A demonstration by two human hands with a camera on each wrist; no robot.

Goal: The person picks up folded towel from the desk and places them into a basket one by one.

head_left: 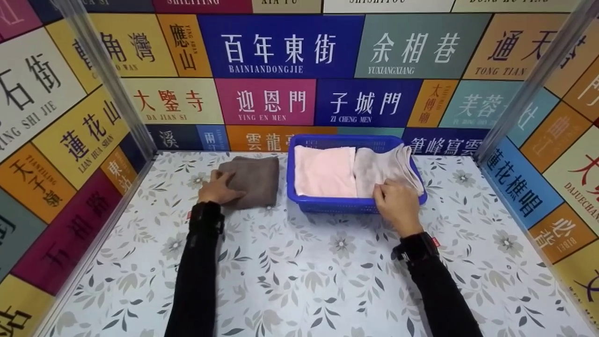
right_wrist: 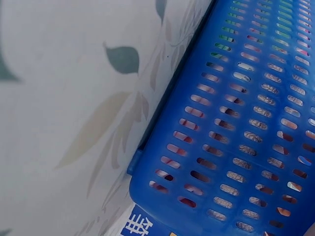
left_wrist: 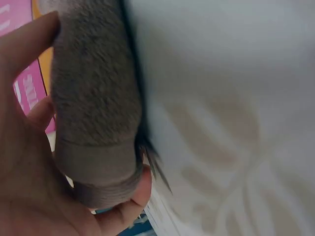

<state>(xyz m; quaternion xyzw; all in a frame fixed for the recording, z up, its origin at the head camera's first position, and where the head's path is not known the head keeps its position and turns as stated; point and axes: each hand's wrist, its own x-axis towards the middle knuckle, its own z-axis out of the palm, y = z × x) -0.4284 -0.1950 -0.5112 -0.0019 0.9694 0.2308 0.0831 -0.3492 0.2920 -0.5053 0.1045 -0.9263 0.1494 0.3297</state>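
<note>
A folded brown towel (head_left: 256,181) lies on the table left of the blue basket. My left hand (head_left: 220,188) grips its left side, thumb on top; in the left wrist view fingers curl round the thick folded edge of the towel (left_wrist: 98,98). Inside the blue plastic basket (head_left: 337,205) are a folded pink towel (head_left: 324,171) and, to its right, a light grey towel (head_left: 374,166) whose folds rise along the right wall. My right hand (head_left: 398,203) reaches over the front rim with curled fingers at the grey towel's front edge; its fingertips are hidden.
A white table (head_left: 299,281) with a leaf and flower print spreads in front of the basket. Behind it stands a wall panel (head_left: 281,47) of coloured name signs, with similar panels at both sides. Slotted basket wall (right_wrist: 236,123) fills much of the right wrist view.
</note>
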